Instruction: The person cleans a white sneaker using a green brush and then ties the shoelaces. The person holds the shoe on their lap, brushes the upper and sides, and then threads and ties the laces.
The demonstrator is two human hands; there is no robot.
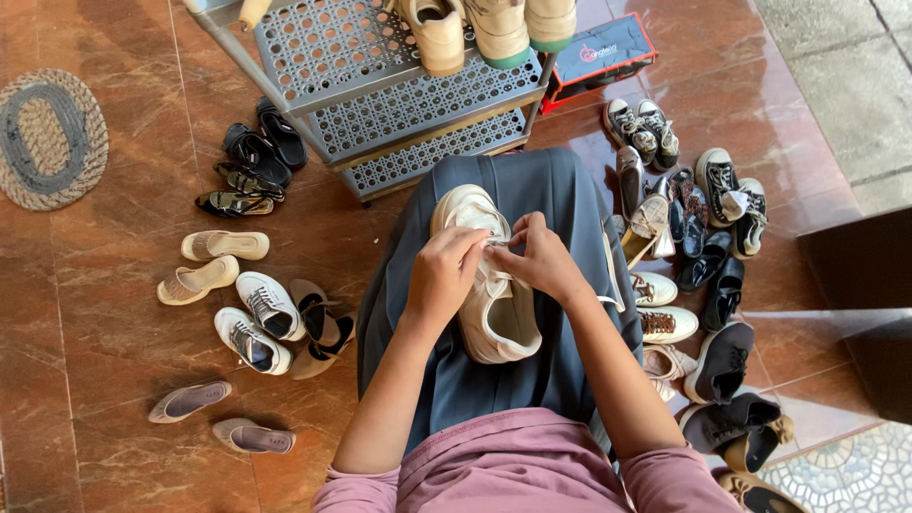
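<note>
Both hands' fingertips hidden in cream sneaker laces.

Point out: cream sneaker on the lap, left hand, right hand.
cream sneaker (499,323): head view, on the heel-side upper.
left hand (445,275): head view, on the back of the hand, at the laces.
right hand (543,261): head view, on the back of the hand, at the laces.

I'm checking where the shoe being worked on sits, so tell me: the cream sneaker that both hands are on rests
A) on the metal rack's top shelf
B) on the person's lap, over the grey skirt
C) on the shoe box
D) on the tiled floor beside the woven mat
B: the cream sneaker lies on the grey skirt across the lap, with the left hand and right hand at its laces.
</note>
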